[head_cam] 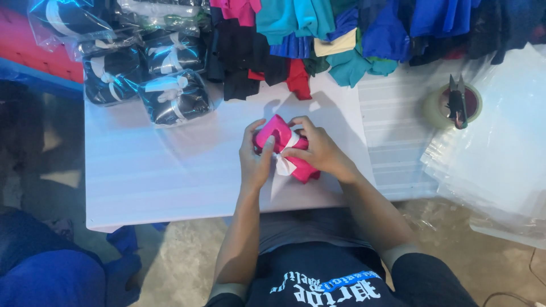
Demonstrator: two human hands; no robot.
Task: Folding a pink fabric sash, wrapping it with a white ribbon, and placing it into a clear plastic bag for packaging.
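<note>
A folded bright pink cloth bundle (273,132) rests on the white table (148,176), with a white ribbon (284,165) wrapped around it. My left hand (254,159) grips the bundle's left side, thumb on top. My right hand (319,149) covers its right side, fingers pinching the ribbon at the knot. The lower corner of the pink cloth sticks out below my right hand.
Several clear bags of dark cloth tied with white ribbon (173,98) lie at the back left. A heap of coloured cloths (318,34) spans the back. A tape roll with snips (455,102) and a stack of clear bags (500,165) sit at the right.
</note>
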